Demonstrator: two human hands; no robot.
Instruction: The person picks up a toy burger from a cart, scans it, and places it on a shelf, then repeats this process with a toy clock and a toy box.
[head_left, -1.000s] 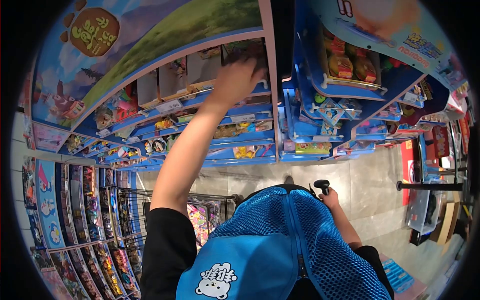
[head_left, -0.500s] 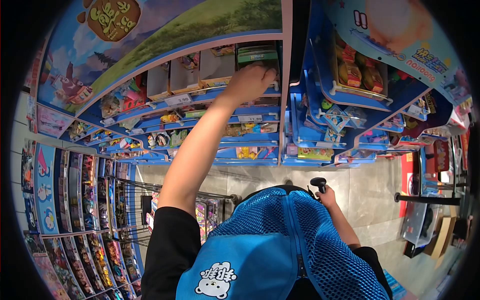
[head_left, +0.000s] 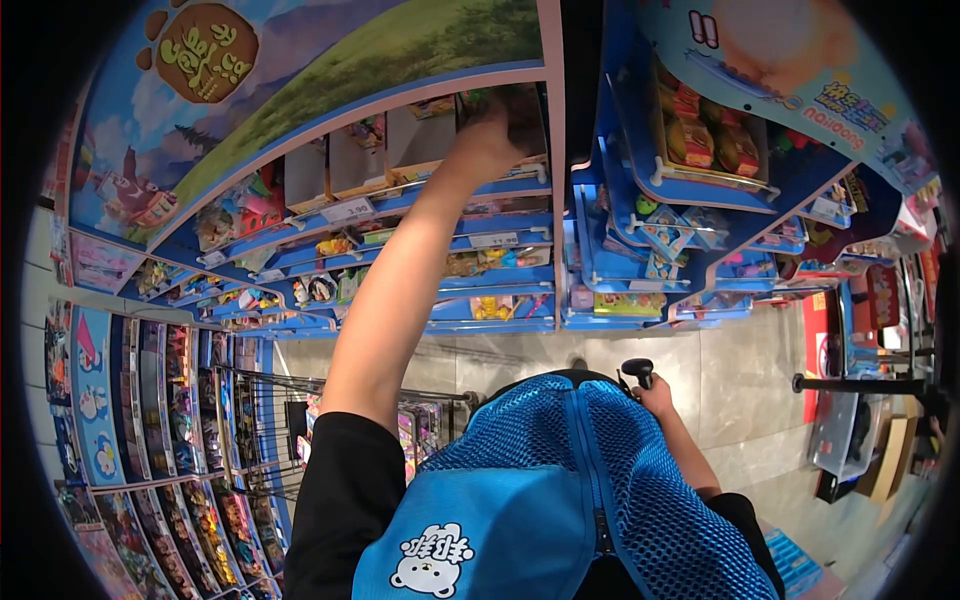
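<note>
My left hand (head_left: 488, 148) is deep in the right-hand section of the top shelf, above its front rail. Shadow hides most of its fingers, so what they grip, if anything, does not show. A bit of green packaging (head_left: 476, 101) shows beside the fingertips. Low at my right side, my right hand (head_left: 655, 394) is closed round a black handle with a rounded end (head_left: 637, 369).
Open cardboard display boxes (head_left: 415, 140) line the shelf left of my hand. Below are tiers of toys with price tags (head_left: 350, 210). A wire cart (head_left: 262, 400) with packages stands at left. Boxed toys (head_left: 705, 140) fill the right rack. A clear bin (head_left: 846, 435) sits on the floor.
My left hand has gone from the front of the green packs further into the shelf section, and fewer green packs show there. The view has shifted slightly. My right hand stays on the black handle.
</note>
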